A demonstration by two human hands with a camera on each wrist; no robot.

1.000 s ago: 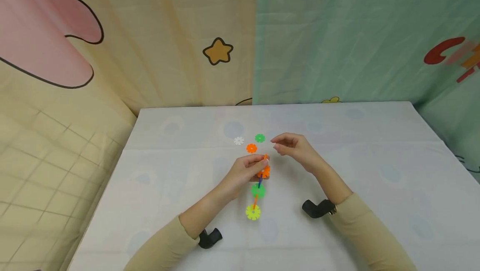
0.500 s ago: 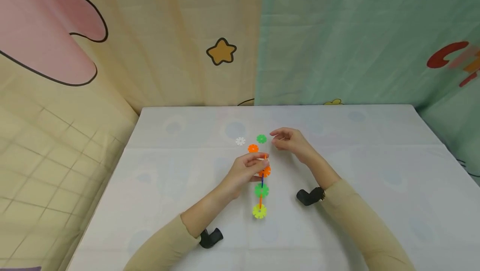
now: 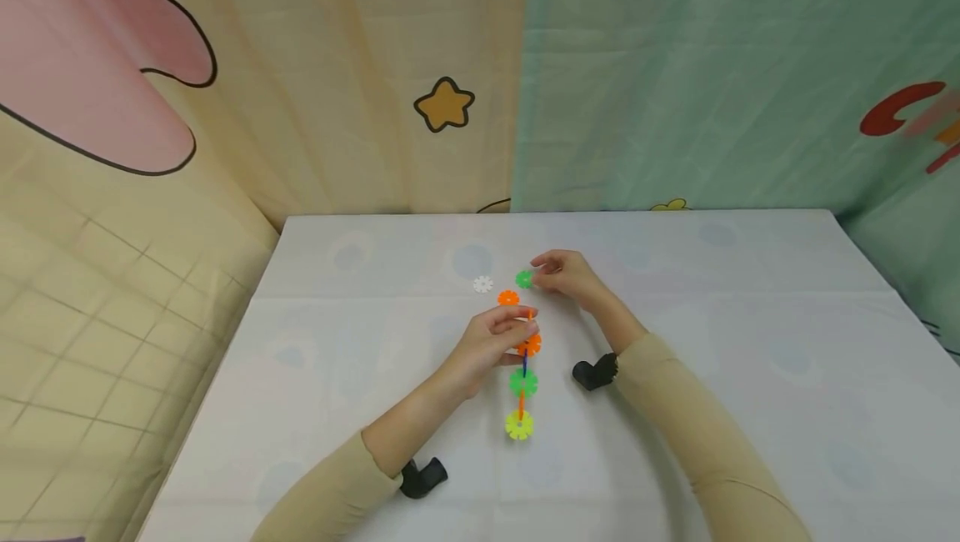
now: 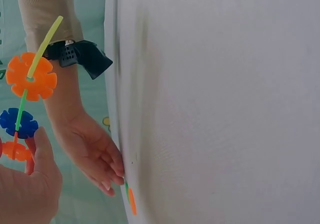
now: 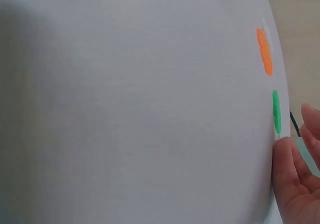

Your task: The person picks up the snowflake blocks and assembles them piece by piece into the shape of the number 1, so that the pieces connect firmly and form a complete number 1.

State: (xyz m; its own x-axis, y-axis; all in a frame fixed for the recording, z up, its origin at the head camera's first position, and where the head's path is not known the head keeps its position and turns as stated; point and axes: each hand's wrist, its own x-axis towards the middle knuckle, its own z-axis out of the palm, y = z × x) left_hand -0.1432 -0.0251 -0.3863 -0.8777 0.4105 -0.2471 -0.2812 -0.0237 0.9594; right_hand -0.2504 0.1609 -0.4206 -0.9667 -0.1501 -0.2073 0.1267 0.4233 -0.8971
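Note:
My left hand point(image 3: 483, 350) pinches the top of a chain of slotted snowflake discs. Down the chain are an orange disc point(image 3: 532, 344), a blue disc point(image 4: 19, 123), a green disc point(image 3: 523, 383), another orange disc point(image 4: 31, 76) and a yellow disc point(image 3: 519, 425) at the bottom. Neighbouring discs cross at right angles. The left fingers partly cover the upper end. My right hand point(image 3: 572, 278) is low over the table, fingertips at the edge of a loose green disc point(image 3: 523, 279). In the right wrist view its fingers point(image 5: 284, 156) are spread apart beside that green disc point(image 5: 276, 111).
A loose orange disc point(image 3: 508, 298) and a white disc point(image 3: 483, 284) lie flat on the white-covered table point(image 3: 750, 358), beyond my left hand. Black wrist mounts point(image 3: 423, 478) sit at both sleeves. Printed curtains point(image 3: 637, 67) hang behind the table's back edge.
My right hand has moved left to the loose green disc. The left hand keeps its hold at nearly the same place, and the chain now hangs straighter.

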